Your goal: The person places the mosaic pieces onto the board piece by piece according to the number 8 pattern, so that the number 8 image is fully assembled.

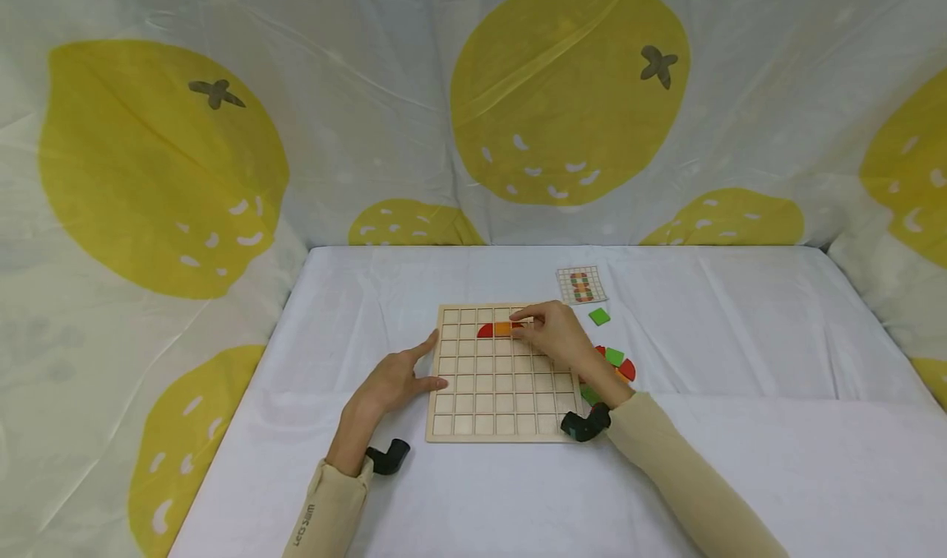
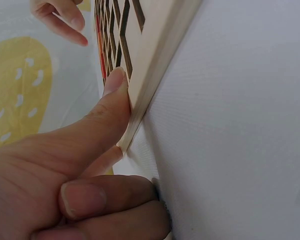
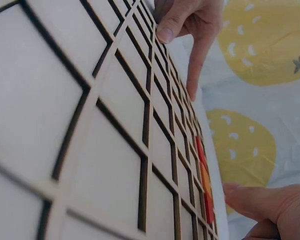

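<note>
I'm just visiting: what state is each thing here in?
Wooden grid board: flat, mostly unfilled.
Left red quarter-circle: in a cell.
Orange tile: in the next cell.
Right red quarter-circle: beside the orange tile, partly covered.
Pattern card: face up, flat.
Green tile: loose on the white cloth.
Piece pile: loose, partly hidden.
Left hand: touching the board's edge.
Right hand: over the board, thumb and forefinger apart.

Lying flat on the white-covered worktop: a pale wooden board, rimmed, divided by raised strips into a grid of shallow cells. Set in neighbouring cells of the second row from the far edge: a red quarter-round piece, curved on its left, then an orange square, then a second red piece, partly hidden.
</note>
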Tool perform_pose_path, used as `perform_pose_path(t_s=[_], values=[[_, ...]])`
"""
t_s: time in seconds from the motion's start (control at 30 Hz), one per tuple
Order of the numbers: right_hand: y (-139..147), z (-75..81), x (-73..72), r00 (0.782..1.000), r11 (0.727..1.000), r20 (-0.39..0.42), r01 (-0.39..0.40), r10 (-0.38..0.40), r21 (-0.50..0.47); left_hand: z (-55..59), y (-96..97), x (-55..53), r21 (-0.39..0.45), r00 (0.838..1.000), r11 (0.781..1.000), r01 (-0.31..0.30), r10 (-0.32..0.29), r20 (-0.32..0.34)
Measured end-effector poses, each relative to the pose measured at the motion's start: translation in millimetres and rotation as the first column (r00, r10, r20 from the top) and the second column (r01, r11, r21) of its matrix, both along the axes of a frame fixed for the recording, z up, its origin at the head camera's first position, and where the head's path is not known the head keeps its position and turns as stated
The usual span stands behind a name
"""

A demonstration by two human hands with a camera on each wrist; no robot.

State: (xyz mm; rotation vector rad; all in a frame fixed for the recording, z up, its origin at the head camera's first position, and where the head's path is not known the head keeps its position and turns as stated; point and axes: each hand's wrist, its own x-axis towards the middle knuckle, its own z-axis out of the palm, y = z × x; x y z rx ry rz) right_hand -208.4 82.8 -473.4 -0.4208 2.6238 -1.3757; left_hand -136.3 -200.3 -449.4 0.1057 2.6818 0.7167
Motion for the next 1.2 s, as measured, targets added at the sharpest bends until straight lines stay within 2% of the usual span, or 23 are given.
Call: perform_pose_path(t_s=[0.23,0.37,0.57,0.7,0.9,1.2], values=[[48,7.4,8.2,0.999,0.999,-0.001,0.04,-0.04,0.035,-0.2,0.2,-0.3,-0.001,1.0,1.0,-0.01,0.01,0.005],[73,6.2,11.4,0.997,0.994,-0.01,0.081,-0.081,0.069,-0.7,-0.1,-0.9,0.007,1.0,1.0,-0.01,0.01,0.01],[99,3.4,14.2,0.988,0.983,0.024,0.148,-0.151,0.106,-0.3,-1.2,-0.7,0.006,1.0,1.0,-0.007,0.007,0.003],[109,0.9,15.3,0.979,0.97,-0.013,0.205,-0.205,0.129,-1.3,-2.1,-0.7,0.007,1.0,1.0,-0.006,0.006,0.005],[115,-5.5,17.0,0.953,0.944,-0.087,0.299,-0.289,0.139,-2.2,-2.6,-0.2,0.016,1.0,1.0,-0.008,0.008,0.009],[112,-9.8,14.7,0.934,0.921,-0.094,0.357,-0.346,0.157,-0.3,-1.7,-0.4,0.018,1.0,1.0,-0.004,0.004,0.004]])
